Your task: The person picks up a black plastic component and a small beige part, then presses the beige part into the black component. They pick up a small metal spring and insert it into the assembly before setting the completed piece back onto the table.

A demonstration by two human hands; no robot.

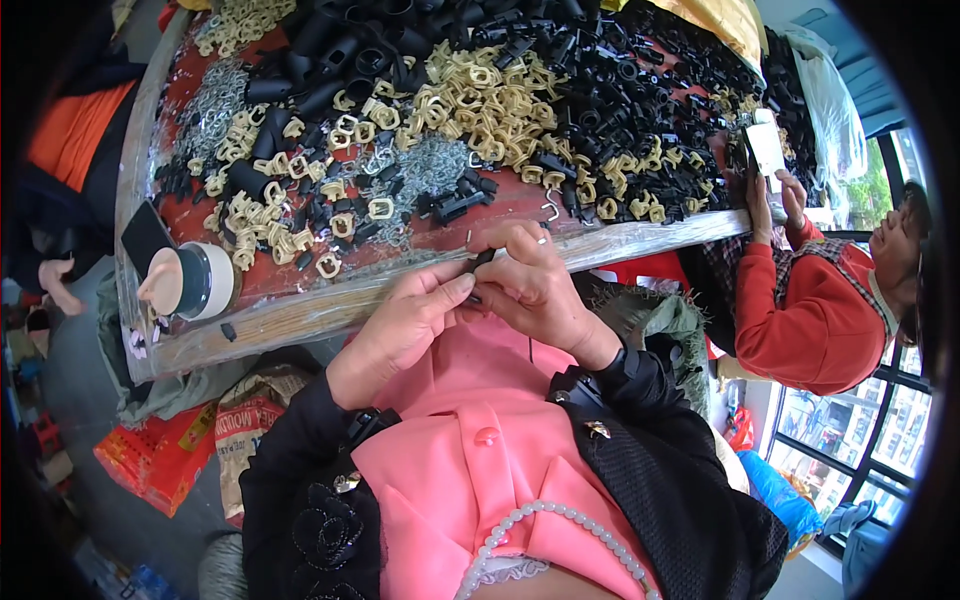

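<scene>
Close to the table's front edge, my left hand [412,312] and my right hand [535,285] meet over my lap. Both are closed on a small black plastic part [484,258], with fingers covering much of it. A ring shows on one right-hand finger. Just beyond, on the table, lie a black clip-like piece [458,203] and a bent metal wire [550,205]. Behind them is a pile of thin metal springs or wires [436,165]. Tan plastic clips [490,100] are heaped farther back.
The red table [440,238] has a plastic-wrapped wooden rim [290,330]. Black tubes [330,70] and many black parts [640,90] cover its far side. A lidded jar [207,280] and a phone [147,236] stand at left. A co-worker in red [815,315] sits at right.
</scene>
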